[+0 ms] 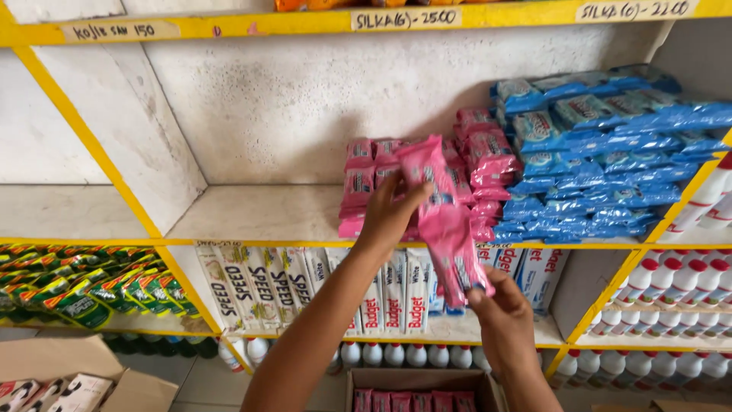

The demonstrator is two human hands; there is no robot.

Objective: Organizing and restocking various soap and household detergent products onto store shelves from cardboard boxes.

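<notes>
My left hand (390,215) is raised to the middle shelf and holds the top of a strip of pink sachets (446,221) that hangs down from it. My right hand (499,317) grips the strip's lower end in front of the shelf edge. Just behind the strip stands a pile of pink sachet packs (366,183) on the white shelf (259,217). Below my arms an open cardboard box (415,393) holds more pink packs.
Blue sachet packs (602,160) are heaped at the right of the shelf, with more pink ones (484,152) beside them. White bar packs (259,286) fill the shelf below, green packs (69,286) lie left, red-capped white bottles (671,286) right. Another open carton (69,381) sits bottom left.
</notes>
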